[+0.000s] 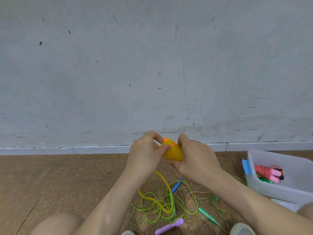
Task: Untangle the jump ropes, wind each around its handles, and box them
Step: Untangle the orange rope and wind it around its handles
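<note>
I hold a yellow jump rope [174, 152] wound in tight coils around its orange handles, raised above the floor. My left hand [146, 154] pinches the rope at the coil's top left. My right hand [194, 158] grips the coil from the right and below. A loose yellow tail [166, 187] hangs from the bundle down to the floor. Below it lies a tangle of green rope [157, 211] with a blue handle [177, 185], green handles [208, 216], a purple handle [169, 226] and a thin copper-coloured rope [191, 195].
A translucent plastic box [279, 190] stands on the floor at the right, holding a wound pink rope [267, 172] and something green. Its lid lies beside it. A grey wall rises right behind. My knees and shoes frame the bottom edge.
</note>
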